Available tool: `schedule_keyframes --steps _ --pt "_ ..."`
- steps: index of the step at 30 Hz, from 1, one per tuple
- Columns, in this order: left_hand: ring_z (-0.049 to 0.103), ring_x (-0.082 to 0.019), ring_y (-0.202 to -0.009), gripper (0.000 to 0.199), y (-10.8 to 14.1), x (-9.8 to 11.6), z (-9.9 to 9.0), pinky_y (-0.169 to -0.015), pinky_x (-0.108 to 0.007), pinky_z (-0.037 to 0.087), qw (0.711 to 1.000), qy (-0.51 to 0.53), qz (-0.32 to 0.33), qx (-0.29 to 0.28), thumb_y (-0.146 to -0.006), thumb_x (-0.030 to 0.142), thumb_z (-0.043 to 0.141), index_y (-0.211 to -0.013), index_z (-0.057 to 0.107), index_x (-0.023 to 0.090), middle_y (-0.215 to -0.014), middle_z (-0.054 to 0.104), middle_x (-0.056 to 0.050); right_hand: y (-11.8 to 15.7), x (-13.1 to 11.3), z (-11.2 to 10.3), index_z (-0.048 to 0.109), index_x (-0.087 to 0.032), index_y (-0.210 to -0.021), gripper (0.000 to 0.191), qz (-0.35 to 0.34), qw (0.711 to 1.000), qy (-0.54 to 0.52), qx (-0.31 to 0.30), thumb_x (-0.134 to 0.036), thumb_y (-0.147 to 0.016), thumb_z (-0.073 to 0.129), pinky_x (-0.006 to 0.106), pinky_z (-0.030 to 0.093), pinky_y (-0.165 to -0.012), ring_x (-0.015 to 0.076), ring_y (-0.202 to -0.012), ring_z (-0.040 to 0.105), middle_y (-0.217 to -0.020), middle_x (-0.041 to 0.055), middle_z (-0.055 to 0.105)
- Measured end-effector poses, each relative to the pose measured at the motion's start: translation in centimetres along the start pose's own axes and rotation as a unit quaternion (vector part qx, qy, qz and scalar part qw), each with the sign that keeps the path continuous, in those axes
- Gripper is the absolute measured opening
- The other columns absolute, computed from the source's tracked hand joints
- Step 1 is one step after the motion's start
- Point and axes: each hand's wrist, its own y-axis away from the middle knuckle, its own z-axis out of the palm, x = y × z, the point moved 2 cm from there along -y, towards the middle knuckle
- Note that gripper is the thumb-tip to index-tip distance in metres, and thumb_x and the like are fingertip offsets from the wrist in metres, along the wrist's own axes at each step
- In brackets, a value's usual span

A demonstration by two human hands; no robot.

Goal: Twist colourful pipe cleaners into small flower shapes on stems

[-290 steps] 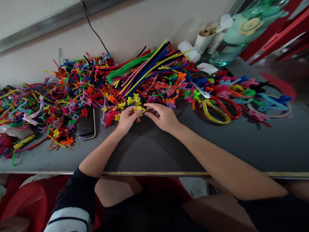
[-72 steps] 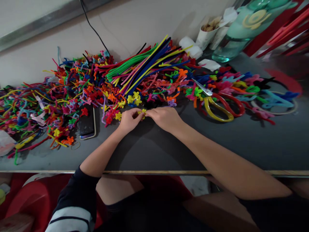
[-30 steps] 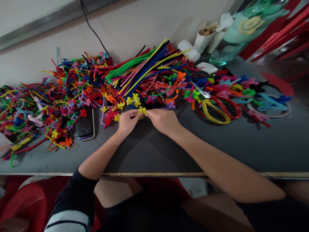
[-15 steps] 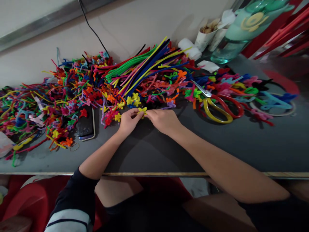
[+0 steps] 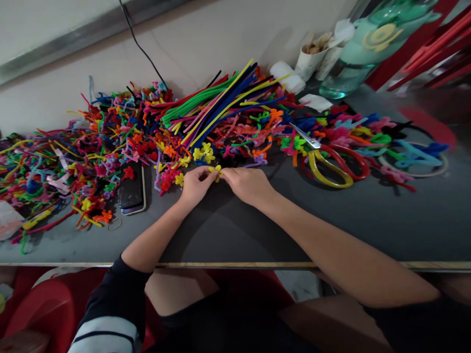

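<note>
1. While both hands meet above the dark table [image 5: 239,230], a small yellow flower [image 5: 217,170] sits between their fingertips, near the front of the heap of fuzzy stems [image 5: 110,125].

2. Left hand [image 5: 195,189]: thumb and forefinger brought together, pinching the flower from its left side; the remaining fingers are curled.

3. Right hand [image 5: 252,186]: fingers bunched and pointing left, the tips pinching the flower at its right side.

4. Governing relation: the flower lies right of the left fingertips and left of the right fingertips, in contact with both. Neither hand is nearer.

5. Orientation: the petals fan outward and upward, showing above the fingertips, and a short yellow part points down toward the table's near edge. As the piece is small and partly covered, its long axis cannot be firmly established; it seems to run away from the wearer rather than across.

6. Surroundings: yellow and blue flowers [image 5: 206,153] lie just beyond the fingertips. A bundle of straight stems [image 5: 221,105] rests farther back, a dark phone [image 5: 130,191] to the left, and scissors [image 5: 311,142] to the right.
</note>
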Motion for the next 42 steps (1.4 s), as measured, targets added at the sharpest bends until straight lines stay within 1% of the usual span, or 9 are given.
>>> schedule_keyframes --steps 5,11,20,23,28,32,34,38,42 --pt "0.057 -0.009 -0.057 0.024 0.1 0.2 0.0 -0.056 -0.022 0.046 1.0 -0.011 -0.002 0.007 -0.076 0.04 0.068 -0.075 0.068 0.016 -0.066 0.066 -0.001 0.1 0.1 0.1 0.068 -0.015 -0.093 0.03 -0.016 1.0 -0.005 0.005 -0.022 -0.097 0.039 0.027 0.026 -0.053 0.014 -0.066 0.063 -0.079 0.006 0.072" --pt "0.058 -0.009 -0.058 0.022 0.2 0.3 0.1 -0.057 -0.022 0.046 1.0 0.01 -0.007 0.016 -0.076 0.039 0.068 -0.076 0.069 0.016 -0.067 0.068 -0.002 0.1 0.0 0.0 0.069 -0.015 -0.095 0.026 -0.01 1.0 -0.016 0.008 -0.012 -0.091 0.043 0.028 0.026 -0.053 0.0134 -0.066 0.062 -0.076 0.0043 0.072" --pt "0.058 -0.009 -0.058 0.023 0.3 0.5 0.2 -0.055 -0.022 0.046 1.0 -0.003 -0.006 0.029 -0.076 0.039 0.069 -0.075 0.069 0.016 -0.067 0.067 -0.002 0.1 -0.2 -0.3 0.071 -0.015 -0.093 0.027 -0.015 1.0 -0.008 0.01 -0.009 -0.088 0.045 0.027 0.027 -0.054 0.0147 -0.067 0.062 -0.074 0.0049 0.071" --pt "0.058 -0.009 -0.059 0.022 0.3 0.5 0.1 -0.057 -0.022 0.046 0.999 0.013 -0.01 0.03 -0.076 0.038 0.069 -0.077 0.069 0.016 -0.069 0.068 -0.002 0.2 -0.1 -0.3 0.071 -0.016 -0.095 0.028 -0.017 0.999 -0.013 0.039 -0.012 -0.091 0.044 0.026 0.03 -0.055 0.0142 -0.068 0.063 -0.077 0.0048 0.072" --pt "0.062 -0.01 -0.064 0.028 0.2 0.5 0.2 -0.063 -0.023 0.049 0.993 0.116 -0.027 -0.003 -0.075 0.043 0.071 -0.083 0.069 0.016 -0.072 0.069 -0.002 0.3 0.3 -0.5 0.072 -0.017 -0.096 0.032 -0.007 0.992 -0.021 0.121 -0.027 -0.097 0.041 0.025 0.035 -0.055 0.0135 -0.065 0.065 -0.075 0.0044 0.073" --pt "0.062 -0.01 -0.064 0.032 0.3 0.8 0.3 -0.06 -0.021 0.047 0.985 0.168 -0.037 -0.014 -0.073 0.045 0.072 -0.088 0.068 0.016 -0.075 0.07 -0.002 0.4 0.7 -1.0 0.071 -0.018 -0.098 0.028 -0.007 0.979 -0.045 0.2 -0.027 -0.096 0.045 0.024 0.042 -0.058 0.0135 -0.067 0.068 -0.083 0.0032 0.075" --pt "0.062 -0.009 -0.062 0.032 0.3 0.9 0.4 -0.057 -0.02 0.045 0.983 0.175 -0.042 -0.028 -0.074 0.044 0.072 -0.087 0.068 0.016 -0.077 0.071 -0.003 0.4 0.9 -1.1 0.071 -0.018 -0.097 0.026 -0.01 0.972 -0.063 0.224 -0.026 -0.095 0.047 0.024 0.045 -0.06 0.0135 -0.068 0.069 -0.086 0.0029 0.076" --pt "0.061 -0.008 -0.06 0.03 0.3 0.9 0.4 -0.053 -0.019 0.043 0.982 0.179 -0.043 -0.041 -0.073 0.042 0.073 -0.087 0.067 0.016 -0.074 0.069 -0.002 0.5 1.0 -0.8 0.071 -0.018 -0.101 0.026 -0.036 0.971 -0.088 0.22 -0.023 -0.094 0.047 0.024 0.048 -0.06 0.0142 -0.068 0.069 -0.084 0.003 0.076" --pt "0.061 -0.008 -0.061 0.028 0.1 0.6 0.3 -0.055 -0.019 0.045 0.984 0.166 -0.061 0.0 -0.072 0.038 0.074 -0.086 0.065 0.016 -0.069 0.067 0.0 0.3 1.0 -0.5 0.071 -0.017 -0.1 0.024 -0.025 0.968 -0.137 0.209 -0.023 -0.093 0.048 0.024 0.05 -0.063 0.0151 -0.073 0.07 -0.089 0.0044 0.075"
